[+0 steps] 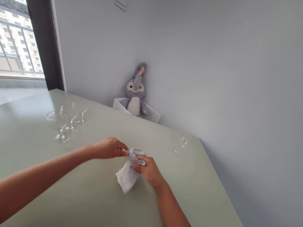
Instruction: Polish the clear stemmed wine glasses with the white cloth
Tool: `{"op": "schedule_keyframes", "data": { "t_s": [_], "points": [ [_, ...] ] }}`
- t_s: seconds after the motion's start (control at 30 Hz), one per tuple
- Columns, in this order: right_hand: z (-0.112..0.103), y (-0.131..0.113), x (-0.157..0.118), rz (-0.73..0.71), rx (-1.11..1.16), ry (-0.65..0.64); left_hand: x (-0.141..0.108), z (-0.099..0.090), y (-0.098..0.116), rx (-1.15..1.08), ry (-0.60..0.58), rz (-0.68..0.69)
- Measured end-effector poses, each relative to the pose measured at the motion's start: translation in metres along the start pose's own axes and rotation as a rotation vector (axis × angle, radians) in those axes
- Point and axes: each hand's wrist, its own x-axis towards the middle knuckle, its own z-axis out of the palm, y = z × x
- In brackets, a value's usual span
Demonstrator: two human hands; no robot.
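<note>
Over the middle of the pale green table, a white cloth [127, 177] hangs from my right hand [151, 169], whose fingers are wrapped round it. A clear glass [130, 152] shows partly at the cloth's upper left, and cloth hides the rest of it. The fingers of my left hand [112, 149] pinch the glass's end at the left. To the left stand three clear stemmed glasses, the nearest one [62, 129] in front of the others. Another stemmed glass [183, 141] stands at the right, near the far edge.
The table [83, 199] reaches a grey wall at the far and right sides. Beyond its far edge, a plush toy [136, 89] sits in a white perforated basket [153, 116]. A window with a railing is at the left.
</note>
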Motion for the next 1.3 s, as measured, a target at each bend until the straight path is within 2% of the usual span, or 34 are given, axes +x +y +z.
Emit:
{"op": "schedule_keyframes", "data": {
  "t_s": [0.07, 0.1, 0.17, 0.23, 0.33, 0.47, 0.5, 0.57, 0.67, 0.77, 0.83, 0.9, 0.97, 1.03, 1.1, 1.2, 1.3],
  "points": [
    [0.0, 0.009, 0.005, 0.014, 0.201, 0.093, -0.001, 0.006, 0.004, 0.316, 0.209, 0.151],
    [0.002, 0.012, 0.006, 0.012, 0.275, 0.106, -0.001, 0.008, 0.005, 0.439, 0.267, 0.226],
    [0.006, 0.014, 0.006, -0.009, 0.277, 0.065, -0.001, 0.006, 0.006, 0.558, 0.277, 0.338],
    [0.01, 0.011, 0.002, -0.05, 0.103, -0.013, -0.002, 0.0, 0.006, 0.53, 0.232, 0.37],
    [0.013, 0.006, -0.002, -0.194, -0.226, -0.067, -0.004, -0.012, 0.003, 0.272, 0.075, 0.251],
    [0.001, 0.008, 0.002, -0.445, -0.638, -0.017, -0.005, -0.012, -0.002, -0.263, -0.273, -0.016],
    [-0.004, 0.011, 0.004, -0.489, -0.741, 0.016, -0.004, -0.009, -0.003, -0.371, -0.322, -0.057],
    [-0.017, 0.017, 0.009, -0.556, -0.9, 0.107, -0.002, 0.001, -0.005, -0.532, -0.349, -0.107],
    [-0.037, 0.025, 0.014, -0.58, -0.969, 0.283, 0.003, 0.017, -0.01, -0.658, -0.276, -0.183],
    [-0.049, 0.026, 0.015, -0.561, -0.887, 0.52, 0.008, 0.027, -0.019, -0.634, -0.093, -0.292],
    [-0.049, 0.022, 0.013, -0.578, -0.856, 0.637, 0.01, 0.031, -0.026, -0.569, 0.026, -0.363],
    [-0.04, 0.016, 0.009, -0.603, -0.956, 0.611, 0.01, 0.033, -0.031, -0.481, 0.094, -0.425],
    [-0.025, 0.012, 0.006, -0.615, -1.152, 0.433, 0.009, 0.036, -0.032, -0.359, 0.132, -0.458],
    [-0.008, 0.011, 0.003, -0.627, -1.32, 0.229, 0.007, 0.041, -0.031, -0.194, 0.173, -0.427],
    [0.007, 0.013, 0.002, -0.653, -1.407, 0.116, 0.003, 0.048, -0.027, -0.021, 0.212, -0.322],
    [0.018, 0.015, 0.002, -0.672, -1.395, 0.112, -0.003, 0.058, -0.019, 0.22, 0.254, -0.072],
    [0.016, 0.012, 0.003, -0.596, -1.199, 0.202, -0.005, 0.064, -0.014, 0.453, 0.333, 0.197]
  ]
}}
